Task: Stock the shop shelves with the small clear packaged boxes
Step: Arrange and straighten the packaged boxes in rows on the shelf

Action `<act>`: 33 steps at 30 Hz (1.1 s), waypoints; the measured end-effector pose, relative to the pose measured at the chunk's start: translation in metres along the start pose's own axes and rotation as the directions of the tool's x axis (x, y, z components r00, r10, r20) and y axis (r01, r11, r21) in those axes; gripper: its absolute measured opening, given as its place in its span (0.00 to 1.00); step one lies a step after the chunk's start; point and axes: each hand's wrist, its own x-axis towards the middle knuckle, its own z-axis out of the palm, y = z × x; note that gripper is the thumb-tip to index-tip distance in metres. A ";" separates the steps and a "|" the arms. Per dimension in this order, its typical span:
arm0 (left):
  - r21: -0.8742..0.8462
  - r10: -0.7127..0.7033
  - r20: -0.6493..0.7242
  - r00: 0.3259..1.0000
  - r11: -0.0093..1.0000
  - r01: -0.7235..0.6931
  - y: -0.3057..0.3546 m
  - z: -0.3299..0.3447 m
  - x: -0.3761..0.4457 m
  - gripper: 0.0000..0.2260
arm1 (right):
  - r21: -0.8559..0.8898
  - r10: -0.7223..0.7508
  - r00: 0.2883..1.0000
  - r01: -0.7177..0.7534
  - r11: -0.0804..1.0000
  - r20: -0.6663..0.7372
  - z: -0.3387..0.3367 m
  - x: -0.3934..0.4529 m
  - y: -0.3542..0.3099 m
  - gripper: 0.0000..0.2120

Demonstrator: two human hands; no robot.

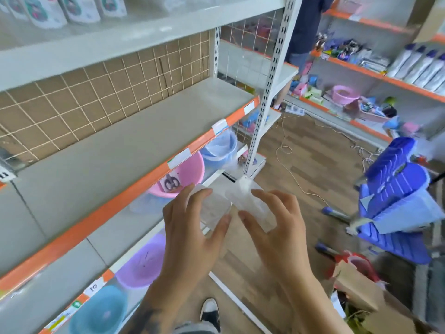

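Fingers of my left hand (192, 225) and right hand (272, 220) pinch clear boxes (243, 201) at frame centre; advisable: set them squarely on the bare shelf (125, 145) at left.

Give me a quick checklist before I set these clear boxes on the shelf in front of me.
1. Left hand has a grip on a clear box: ok.
2. Right hand has a grip on the second clear box: ok.
3. Bare space on the middle shelf: ok.
4. Boxes raised to that shelf's level: not ok, they are held below its orange edge.
5. Boxes intact and sealed: cannot tell, blurred.
6. Floor behind free of hazards: not ok, a cable trails across it.
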 end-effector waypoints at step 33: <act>0.398 0.189 -0.665 0.723 0.908 0.129 0.144 0.074 0.424 0.22 | 0.401 -0.684 0.728 0.614 0.680 0.044 0.018 0.561 0.034 0.21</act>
